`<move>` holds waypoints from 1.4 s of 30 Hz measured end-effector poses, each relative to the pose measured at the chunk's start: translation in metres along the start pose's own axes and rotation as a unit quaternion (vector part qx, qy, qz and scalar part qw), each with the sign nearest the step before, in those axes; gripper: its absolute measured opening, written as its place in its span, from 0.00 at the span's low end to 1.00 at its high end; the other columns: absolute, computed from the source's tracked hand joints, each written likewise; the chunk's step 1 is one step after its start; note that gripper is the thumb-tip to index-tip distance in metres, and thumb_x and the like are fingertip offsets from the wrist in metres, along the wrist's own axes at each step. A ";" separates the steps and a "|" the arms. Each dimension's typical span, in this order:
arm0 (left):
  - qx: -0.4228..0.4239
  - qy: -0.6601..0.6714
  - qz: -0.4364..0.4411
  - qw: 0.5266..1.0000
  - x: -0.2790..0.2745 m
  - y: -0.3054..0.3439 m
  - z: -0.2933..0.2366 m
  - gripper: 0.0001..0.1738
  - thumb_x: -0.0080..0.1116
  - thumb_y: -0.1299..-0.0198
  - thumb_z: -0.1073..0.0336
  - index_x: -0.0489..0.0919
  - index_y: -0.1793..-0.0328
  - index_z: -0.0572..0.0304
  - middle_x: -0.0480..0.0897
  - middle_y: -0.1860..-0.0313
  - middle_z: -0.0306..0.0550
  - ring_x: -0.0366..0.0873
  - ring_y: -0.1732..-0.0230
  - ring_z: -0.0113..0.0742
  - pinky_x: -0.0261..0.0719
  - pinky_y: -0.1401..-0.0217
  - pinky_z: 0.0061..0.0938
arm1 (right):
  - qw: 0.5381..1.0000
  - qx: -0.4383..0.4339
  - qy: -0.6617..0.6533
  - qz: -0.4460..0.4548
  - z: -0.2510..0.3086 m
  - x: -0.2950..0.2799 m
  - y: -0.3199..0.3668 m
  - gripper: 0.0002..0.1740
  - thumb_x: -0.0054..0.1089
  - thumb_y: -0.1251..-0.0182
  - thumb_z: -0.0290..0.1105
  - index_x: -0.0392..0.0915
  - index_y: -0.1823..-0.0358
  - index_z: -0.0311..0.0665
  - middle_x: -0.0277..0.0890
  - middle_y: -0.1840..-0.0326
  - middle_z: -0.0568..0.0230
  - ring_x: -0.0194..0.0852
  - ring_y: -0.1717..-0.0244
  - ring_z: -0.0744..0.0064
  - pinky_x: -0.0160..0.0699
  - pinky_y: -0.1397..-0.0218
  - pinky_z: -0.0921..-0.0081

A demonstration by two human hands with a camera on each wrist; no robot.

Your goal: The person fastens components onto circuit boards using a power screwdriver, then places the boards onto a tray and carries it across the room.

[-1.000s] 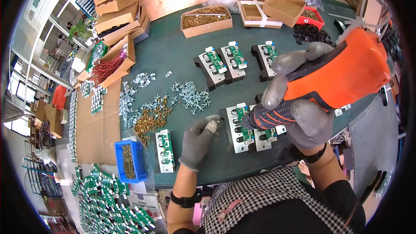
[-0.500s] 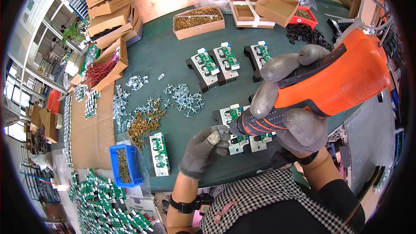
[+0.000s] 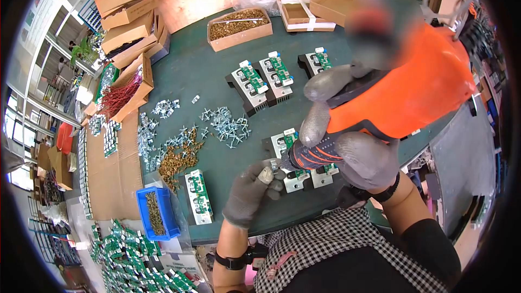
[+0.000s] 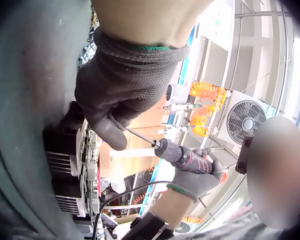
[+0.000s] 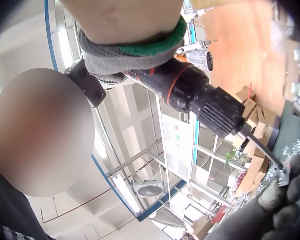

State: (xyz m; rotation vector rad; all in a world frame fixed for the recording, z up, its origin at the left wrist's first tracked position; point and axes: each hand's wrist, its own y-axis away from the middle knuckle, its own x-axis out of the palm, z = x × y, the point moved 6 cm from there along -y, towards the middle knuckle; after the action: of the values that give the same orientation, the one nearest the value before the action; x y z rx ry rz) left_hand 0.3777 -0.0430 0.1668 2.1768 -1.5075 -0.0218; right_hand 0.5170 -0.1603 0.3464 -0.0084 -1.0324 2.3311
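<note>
In the head view, my gloved left hand (image 3: 245, 195) pinches a small silver metal piece (image 3: 275, 164) between thumb and fingers. My gloved right hand (image 3: 364, 157) grips an orange and black power driver (image 3: 404, 103), its nose pointing left. The right wrist view shows the driver's bit (image 5: 261, 146) reaching the metal piece (image 5: 284, 177) in the left hand (image 5: 250, 217). Heatsinks with green boards, one heatsink assembly (image 3: 294, 183) among them, lie beneath the driver. In the left wrist view the bit (image 4: 140, 135) meets the left fingertips, whose contact is partly hidden.
Piles of silver clips (image 3: 230, 126) and brass-coloured screws (image 3: 179, 163) lie on the green table (image 3: 201, 76). A blue bin (image 3: 172, 214) stands at the left edge, a cardboard box of brass parts (image 3: 241, 38) at the back. More board assemblies (image 3: 251, 86) stand mid-table. Loose green boards (image 3: 127, 258) fill the lower left.
My left hand has moved to the driver's nose with the metal piece. The driver has shifted left and somewhat down. The head view has also shifted, moving the table contents leftward.
</note>
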 end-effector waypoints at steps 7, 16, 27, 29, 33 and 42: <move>0.276 -0.387 -0.154 0.866 0.012 0.007 -0.047 0.11 0.63 0.45 0.65 0.85 0.55 0.52 0.80 0.63 0.48 0.77 0.63 0.42 0.73 0.61 0.32 | 0.977 0.062 0.191 0.075 -0.009 0.005 0.011 0.37 0.48 0.55 0.09 0.55 0.39 0.36 0.74 0.50 0.47 0.80 0.67 0.70 0.82 0.63 0.75; 0.329 -0.563 -0.148 0.744 0.029 0.004 -0.039 0.14 0.69 0.56 0.56 0.85 0.61 0.48 0.81 0.62 0.39 0.74 0.54 0.44 0.68 0.50 0.38 | 0.983 0.029 0.177 -0.039 -0.025 0.015 0.010 0.25 0.59 0.53 0.15 0.69 0.51 0.36 0.76 0.55 0.57 0.79 0.59 0.68 0.80 0.57 0.73; 0.378 -0.536 -0.153 0.739 0.017 -0.006 -0.012 0.17 0.63 0.51 0.58 0.80 0.57 0.56 0.81 0.61 0.46 0.77 0.55 0.48 0.69 0.48 0.43 | 0.955 0.003 0.297 0.009 -0.017 0.029 0.001 0.29 0.68 0.57 0.29 0.68 0.50 0.34 0.75 0.65 0.56 0.78 0.66 0.56 0.76 0.60 0.70; 0.379 -0.505 -0.141 0.762 0.018 -0.005 -0.014 0.17 0.63 0.51 0.58 0.80 0.56 0.56 0.81 0.61 0.46 0.77 0.55 0.48 0.69 0.49 0.44 | 0.957 0.000 0.290 -0.003 -0.021 0.029 0.005 0.29 0.68 0.57 0.29 0.68 0.50 0.34 0.75 0.66 0.57 0.79 0.67 0.57 0.76 0.61 0.71; 0.353 -0.544 -0.154 0.746 0.019 -0.004 -0.011 0.19 0.63 0.51 0.55 0.79 0.55 0.57 0.81 0.61 0.46 0.77 0.55 0.48 0.69 0.48 0.43 | 0.962 0.014 0.273 -0.005 -0.023 0.029 0.007 0.28 0.68 0.56 0.29 0.68 0.50 0.35 0.76 0.65 0.57 0.78 0.68 0.60 0.76 0.61 0.72; 0.329 -0.603 -0.077 0.722 0.024 -0.002 -0.036 0.26 0.62 0.48 0.46 0.79 0.52 0.59 0.81 0.61 0.47 0.77 0.57 0.49 0.69 0.52 0.43 | 0.982 -0.023 0.190 -0.009 -0.009 0.022 -0.014 0.25 0.63 0.55 0.25 0.70 0.52 0.35 0.76 0.62 0.63 0.76 0.68 0.73 0.75 0.63 0.77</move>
State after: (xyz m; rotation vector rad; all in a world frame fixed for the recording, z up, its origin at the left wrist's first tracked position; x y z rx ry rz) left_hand 0.3987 -0.0500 0.2036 3.0635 -2.1498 -1.4312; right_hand 0.5082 -0.1357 0.3548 -0.4423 -0.8869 2.1736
